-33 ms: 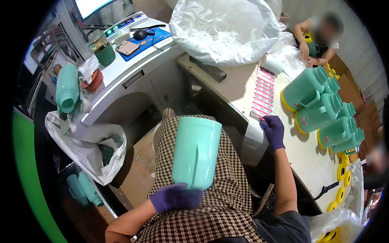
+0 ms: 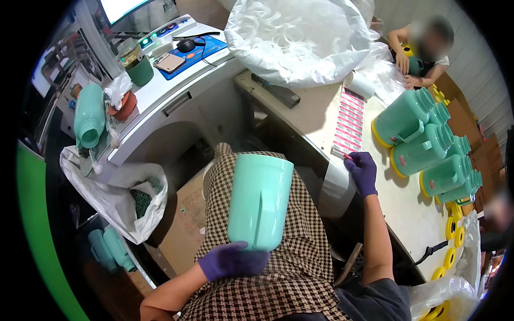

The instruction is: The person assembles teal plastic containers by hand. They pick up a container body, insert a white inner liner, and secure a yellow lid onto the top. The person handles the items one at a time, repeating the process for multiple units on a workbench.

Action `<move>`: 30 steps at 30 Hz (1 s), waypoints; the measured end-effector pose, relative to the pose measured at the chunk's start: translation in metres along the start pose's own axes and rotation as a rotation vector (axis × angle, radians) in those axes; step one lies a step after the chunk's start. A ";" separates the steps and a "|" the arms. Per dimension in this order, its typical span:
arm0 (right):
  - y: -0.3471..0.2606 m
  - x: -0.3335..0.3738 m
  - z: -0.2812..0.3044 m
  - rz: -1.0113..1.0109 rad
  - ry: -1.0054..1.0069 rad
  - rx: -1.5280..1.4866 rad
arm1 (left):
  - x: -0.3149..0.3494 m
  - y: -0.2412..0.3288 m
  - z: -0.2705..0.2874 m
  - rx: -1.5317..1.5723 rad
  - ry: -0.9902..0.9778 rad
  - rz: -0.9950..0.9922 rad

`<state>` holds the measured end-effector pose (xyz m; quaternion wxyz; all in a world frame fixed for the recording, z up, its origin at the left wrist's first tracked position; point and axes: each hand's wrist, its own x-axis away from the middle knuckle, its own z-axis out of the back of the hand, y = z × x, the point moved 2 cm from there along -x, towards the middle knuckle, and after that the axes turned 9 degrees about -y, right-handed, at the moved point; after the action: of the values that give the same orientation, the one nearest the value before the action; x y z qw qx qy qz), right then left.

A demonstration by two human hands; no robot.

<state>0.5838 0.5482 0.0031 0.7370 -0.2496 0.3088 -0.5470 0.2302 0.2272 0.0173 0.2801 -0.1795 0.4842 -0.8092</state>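
Upright over my lap, which a checked apron [image 2: 278, 289] covers, is a mint-green jug [image 2: 259, 198] with its side handle facing me. My left hand [image 2: 235, 262], in a purple glove, grips its lower end; the fingers under it are partly hidden. At the edge of the table on the right, my gloved right hand [image 2: 362, 174] pinches a small red sticker [image 2: 349, 157] by the near end of a pink-and-white label strip [image 2: 349, 120]. The strip lies flat and runs back to a white roll [image 2: 360, 84].
Several green jugs with yellow bases [image 2: 423, 150] stand on the right table, with yellow rings [image 2: 450, 258] along its edge. A white sack of clear rings [image 2: 297, 43] sits at the back. Another person [image 2: 423, 53] works beyond. At left are a green bottle [image 2: 90, 115] and an open sack [image 2: 120, 198].
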 end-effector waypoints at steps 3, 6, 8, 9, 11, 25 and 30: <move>-0.018 0.001 0.004 0.019 0.006 -0.017 | -0.003 0.001 0.014 0.384 -0.001 0.135; -0.038 0.016 0.005 0.307 0.081 0.271 | -0.008 -0.009 0.020 0.656 0.046 0.219; -0.086 0.038 0.003 0.499 0.202 0.281 | -0.011 -0.016 0.017 0.626 0.068 0.235; -0.109 0.046 -0.001 0.332 0.077 -0.049 | -0.012 -0.020 0.015 0.624 0.082 0.236; -0.155 0.067 -0.017 -0.041 -0.177 -0.696 | -0.010 -0.015 0.014 0.656 0.118 0.182; -0.233 0.033 -0.058 -0.086 -0.683 -0.696 | -0.005 -0.013 0.008 0.717 0.123 0.007; -0.233 0.036 -0.065 0.030 -0.579 -0.443 | -0.005 -0.010 0.005 0.708 0.115 0.002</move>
<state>0.3921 0.4469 0.1161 0.7297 -0.5433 0.2019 -0.3627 0.2343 0.2305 0.0284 0.2979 -0.0251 0.1887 -0.9354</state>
